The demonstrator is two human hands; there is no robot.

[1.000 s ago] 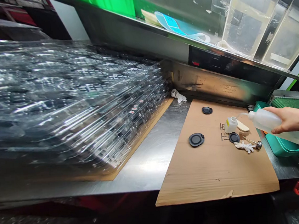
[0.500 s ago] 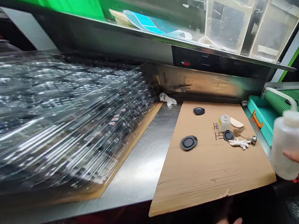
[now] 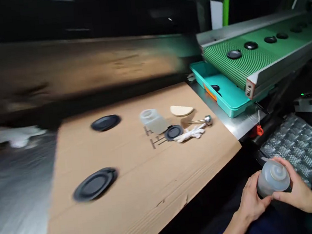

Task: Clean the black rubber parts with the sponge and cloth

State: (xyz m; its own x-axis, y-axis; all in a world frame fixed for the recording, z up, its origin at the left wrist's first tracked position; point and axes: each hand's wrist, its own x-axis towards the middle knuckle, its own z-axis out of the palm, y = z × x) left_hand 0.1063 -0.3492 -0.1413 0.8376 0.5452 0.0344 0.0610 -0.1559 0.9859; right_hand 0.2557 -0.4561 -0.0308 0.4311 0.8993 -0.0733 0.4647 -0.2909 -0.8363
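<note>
A translucent plastic squeeze bottle (image 3: 272,179) is held between both hands off the table's front right edge, its cap end turned towards me. My left hand (image 3: 253,198) presses on its left side, and my right hand (image 3: 295,188) wraps its right side. On the cardboard sheet (image 3: 140,182) lie a small open white bottle (image 3: 153,121), a cream half-round pad (image 3: 181,110), a brush-like tool with a metal knob (image 3: 208,119) and a crumpled white glove (image 3: 191,133). Black round lids lie there too: one at the back (image 3: 105,122), one in front (image 3: 95,184) and one by the small bottle (image 3: 173,132).
A green conveyor belt (image 3: 266,55) at the back right carries several black lids. Below its end stands a teal tray (image 3: 230,105) with black pieces inside. Clear moulded plastic trays (image 3: 295,143) lie low on the right. The steel tabletop (image 3: 16,198) shows at left.
The view has swung right, so the stacked clear trays at left are out of sight. The squeeze bottle, held upright by my right hand before, is lower, and my left hand has joined it.
</note>
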